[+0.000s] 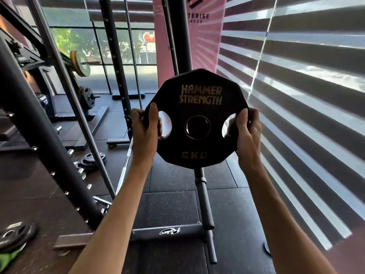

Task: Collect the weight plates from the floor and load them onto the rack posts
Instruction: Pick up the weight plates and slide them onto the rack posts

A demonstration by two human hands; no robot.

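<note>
Gym floor (177,180), blinds (296,76) right. We hold 5 kg plate (197,147) upright, left hand (145,131) and right hand (247,135) gripping opposite edges. Loading step: next we align centre hole (198,127) with rack post (204,202) below.

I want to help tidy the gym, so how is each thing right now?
5 kg plate: upright, off the floor, held by both hands.
Left hand: grips the plate's left edge.
Right hand: grips the plate's right edge.
Rack post: bare, no plate on it.
Floor plates: lying on the floor.
</note>
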